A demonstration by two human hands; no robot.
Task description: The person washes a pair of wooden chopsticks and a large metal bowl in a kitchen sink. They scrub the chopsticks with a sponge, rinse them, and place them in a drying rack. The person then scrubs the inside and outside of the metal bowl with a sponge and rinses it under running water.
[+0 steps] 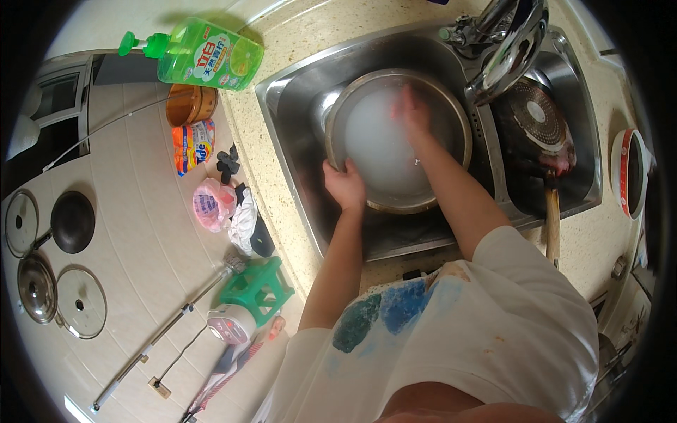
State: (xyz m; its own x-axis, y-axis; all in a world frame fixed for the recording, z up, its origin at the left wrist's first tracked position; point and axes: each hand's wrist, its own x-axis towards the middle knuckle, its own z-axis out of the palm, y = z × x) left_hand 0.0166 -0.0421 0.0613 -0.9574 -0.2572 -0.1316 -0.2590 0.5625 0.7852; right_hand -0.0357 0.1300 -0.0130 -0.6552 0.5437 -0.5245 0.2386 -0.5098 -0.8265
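Observation:
A round metal basin [465, 127] with cloudy whitish water [370, 132] sits in the larger bowl of a stainless steel sink [283, 143]. My left hand [345, 182] grips the basin's rim at its lower left, thumb over the edge. Over the right part of the basin, my right hand [412, 113] reaches into the water; its fingers look blurred and partly sunk, and whether they hold anything cannot be told. A chrome faucet [508, 58] arches over the divider to the right of the basin.
A frying pan [539, 113] lies bottom up in the smaller sink bowl, its wooden handle [552, 222] over the front edge. A green dish soap pump bottle [211, 55] is at the upper left. A red-and-white round container [627, 174] stands on the right counter.

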